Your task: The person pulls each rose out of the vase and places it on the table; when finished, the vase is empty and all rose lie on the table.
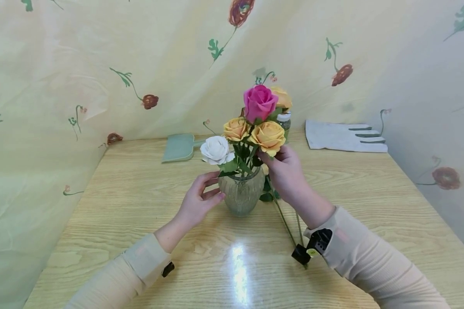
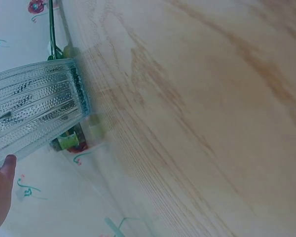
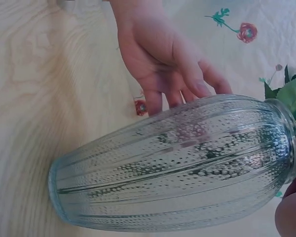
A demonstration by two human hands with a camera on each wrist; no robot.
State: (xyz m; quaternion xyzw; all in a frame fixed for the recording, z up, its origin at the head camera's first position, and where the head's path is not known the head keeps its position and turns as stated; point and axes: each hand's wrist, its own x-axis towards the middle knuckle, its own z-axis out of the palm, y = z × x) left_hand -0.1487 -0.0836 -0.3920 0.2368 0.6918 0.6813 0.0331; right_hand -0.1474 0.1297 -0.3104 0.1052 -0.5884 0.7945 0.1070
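Observation:
A ribbed clear glass vase (image 1: 241, 195) stands upright on the table, also large in the right wrist view. From its mouth rise a white rose (image 1: 216, 150), a pink rose (image 1: 260, 103) and yellow roses (image 1: 268, 136). My left hand (image 1: 201, 195) touches the vase's left side, thumb at the front, fingers loosely bent and partly behind the glass. Just above the rim on the right, my right hand (image 1: 288, 174) pinches a yellow rose below its bloom; the bloom partly covers the fingertips. Long flower stems (image 1: 284, 216) lie on the table beneath my right forearm.
A pale green dustpan (image 1: 178, 148) lies behind the vase to the left. A white glove (image 1: 340, 136) lies at the back right. Behind the roses stands a bottle (image 1: 284, 122) with a white cap. Flower-patterned cloth (image 1: 170, 56) hangs at the table's back edge.

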